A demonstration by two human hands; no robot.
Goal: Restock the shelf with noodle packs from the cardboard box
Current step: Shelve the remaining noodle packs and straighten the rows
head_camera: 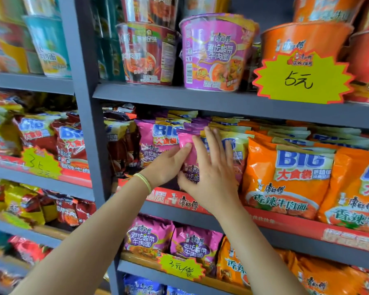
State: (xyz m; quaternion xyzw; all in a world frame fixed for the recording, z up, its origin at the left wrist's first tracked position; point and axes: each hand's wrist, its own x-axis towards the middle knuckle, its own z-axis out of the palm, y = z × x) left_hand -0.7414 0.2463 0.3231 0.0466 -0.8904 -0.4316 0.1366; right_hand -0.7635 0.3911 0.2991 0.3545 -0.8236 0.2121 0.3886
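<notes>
Both forearms reach up as my left hand (170, 165) and flat right hand (211, 173) press the soft, crinkly pink noodle pack (189, 150) into the shelf (200, 103) row at twelve o'clock, fingers straight, best held by its edges.

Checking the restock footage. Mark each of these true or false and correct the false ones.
1. Both hands touch a pink noodle pack on the middle shelf. True.
2. Orange packs stand left of the pink pack. False: they stand to its right.
3. The left hand wears a light wristband. True.
4. The right hand is a closed fist. False: its fingers are spread flat on the pack.
5. The yellow starburst tag reads 3. False: it reads 5.
</notes>
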